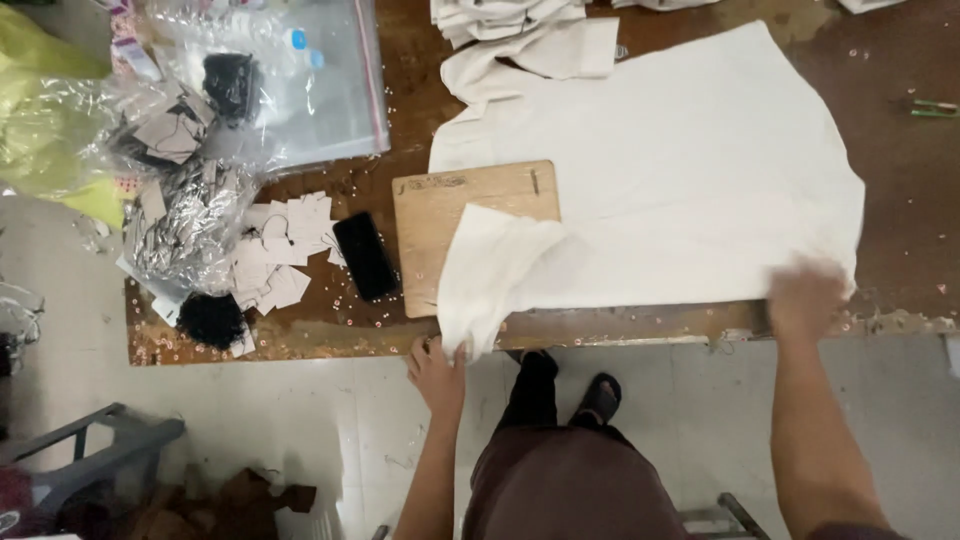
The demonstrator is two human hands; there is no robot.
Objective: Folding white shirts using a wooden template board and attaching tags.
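Two hands: left hand [437, 372] at lower centre, right hand [806, 296] at right, blurred. One large white garment [680, 170] spread at centre right. One wooden board [440, 215] at centre, part covered. One black phone [365, 256] just left of the board. One heap of more white cloth [510, 30] at top centre, piece count unclear. One loose pile of white paper tags [285, 245] at left, too many to count. Two black thread bundles [212, 320], one lower left, one upper left. One clear zip bag [330, 90] at upper left. One crinkled plastic bag [185, 225] of tags. One bench [900, 250]. Two feet [600, 395] at bottom centre.
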